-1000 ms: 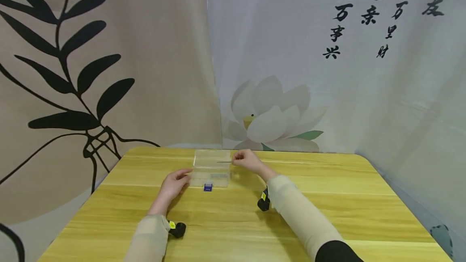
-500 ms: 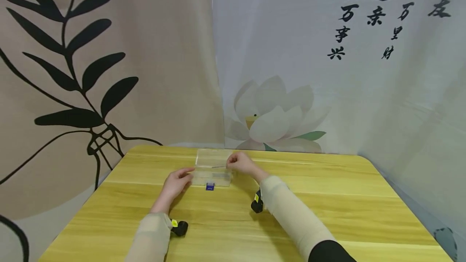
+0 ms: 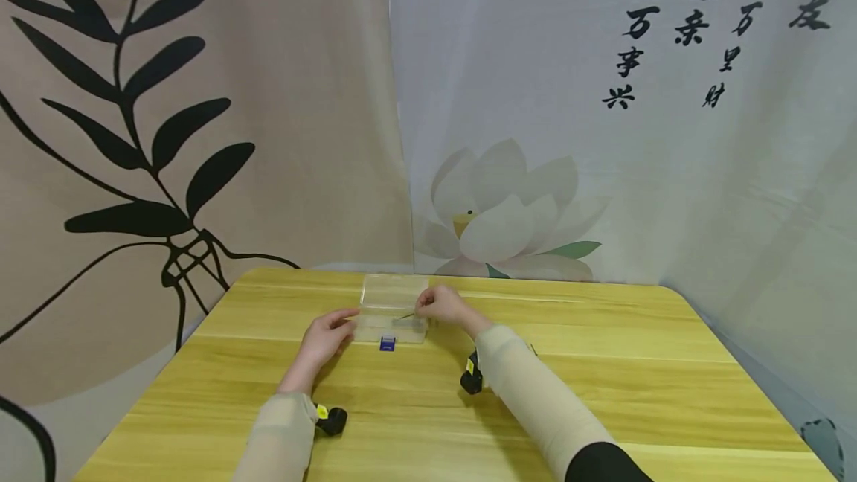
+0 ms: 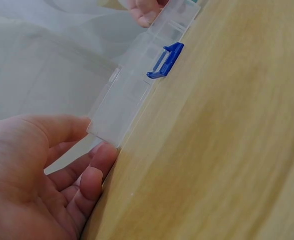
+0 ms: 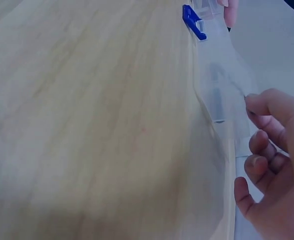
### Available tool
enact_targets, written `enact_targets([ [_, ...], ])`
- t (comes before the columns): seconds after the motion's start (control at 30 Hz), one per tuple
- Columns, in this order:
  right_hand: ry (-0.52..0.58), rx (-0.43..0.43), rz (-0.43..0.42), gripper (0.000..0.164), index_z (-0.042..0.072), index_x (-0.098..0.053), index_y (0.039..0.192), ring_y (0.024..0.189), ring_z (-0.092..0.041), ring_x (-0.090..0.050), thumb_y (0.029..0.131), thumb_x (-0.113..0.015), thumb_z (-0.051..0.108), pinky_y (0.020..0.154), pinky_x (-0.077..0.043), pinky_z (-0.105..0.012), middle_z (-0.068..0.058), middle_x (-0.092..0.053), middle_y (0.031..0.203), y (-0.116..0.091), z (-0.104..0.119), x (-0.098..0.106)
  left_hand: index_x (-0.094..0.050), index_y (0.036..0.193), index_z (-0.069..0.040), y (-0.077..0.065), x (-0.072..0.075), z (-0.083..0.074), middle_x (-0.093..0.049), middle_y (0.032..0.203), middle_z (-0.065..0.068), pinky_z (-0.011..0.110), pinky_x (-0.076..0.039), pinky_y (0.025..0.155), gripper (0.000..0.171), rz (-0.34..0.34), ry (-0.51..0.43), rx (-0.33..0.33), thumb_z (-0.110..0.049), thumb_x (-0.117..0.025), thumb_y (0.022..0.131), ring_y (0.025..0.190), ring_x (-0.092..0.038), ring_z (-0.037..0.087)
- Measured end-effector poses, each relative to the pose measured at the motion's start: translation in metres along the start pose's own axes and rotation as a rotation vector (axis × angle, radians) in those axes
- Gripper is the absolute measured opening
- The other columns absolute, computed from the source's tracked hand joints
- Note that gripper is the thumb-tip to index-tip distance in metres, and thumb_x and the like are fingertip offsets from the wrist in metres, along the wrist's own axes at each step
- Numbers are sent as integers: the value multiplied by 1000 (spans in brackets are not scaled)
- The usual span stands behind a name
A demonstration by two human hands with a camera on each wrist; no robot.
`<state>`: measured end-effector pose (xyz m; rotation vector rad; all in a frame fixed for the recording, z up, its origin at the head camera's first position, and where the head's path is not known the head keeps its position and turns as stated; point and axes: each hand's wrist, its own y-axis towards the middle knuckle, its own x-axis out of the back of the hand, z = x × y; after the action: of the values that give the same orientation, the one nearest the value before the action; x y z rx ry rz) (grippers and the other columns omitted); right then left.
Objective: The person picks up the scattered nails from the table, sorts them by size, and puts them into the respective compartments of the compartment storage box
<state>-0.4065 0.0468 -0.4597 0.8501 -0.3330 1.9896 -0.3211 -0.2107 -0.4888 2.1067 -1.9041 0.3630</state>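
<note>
Head: your right grip (image 3: 443,305) pinches a thin stick (image 3: 407,316) over the clear box (image 3: 370,330), its lid (image 3: 388,292) open on the bench (image 3: 602,370), presumably for access. Left wrist: your left grip (image 4: 26,165) clasps the box's end, likely steadying it. Right wrist: your pinch looks tip-only, probably for fine control.

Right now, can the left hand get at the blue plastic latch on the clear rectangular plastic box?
Likely yes: the left hand touches the box's left end, the latch sits on the near side, and nothing visible stands between them.
</note>
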Motion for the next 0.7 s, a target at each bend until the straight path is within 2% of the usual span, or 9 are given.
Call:
enact_targets([
  [0.3,18,-5,9,8,3,-73,88,61,-7,-49,89,-69,10,56,-40,-21,1,-66,76,-1,-3,0,-63,129,-8,1,-1,2,-66,98,13,28,-48,54,33,-4,-7,10,-14,-60,97,72,-60,19],
  [0.47,20,14,1,13,3,-73,93,69,-8,-53,92,-64,13,64,-45,-25,-1,-68,84,-6,0,9,-62,129,-7,2,-2,2,-67,98,13,28,-48,55,33,-1,-6,1,-14,-60,97,72,-60,19],
  [0.57,18,38,9,17,2,-73,97,75,-14,-57,94,-62,15,68,-46,-27,-1,-69,89,-11,2,19,-63,129,-7,2,-2,3,-67,98,13,29,-48,55,33,-3,-3,4,-14,-60,97,72,-60,19],
  [0.7,54,79,27,22,-3,-71,101,85,-29,-61,96,-60,15,70,-46,-29,-4,-70,94,-21,2,36,-63,129,-8,1,0,2,-67,99,14,29,-48,55,33,0,-1,9,-14,-60,97,74,-60,20],
])
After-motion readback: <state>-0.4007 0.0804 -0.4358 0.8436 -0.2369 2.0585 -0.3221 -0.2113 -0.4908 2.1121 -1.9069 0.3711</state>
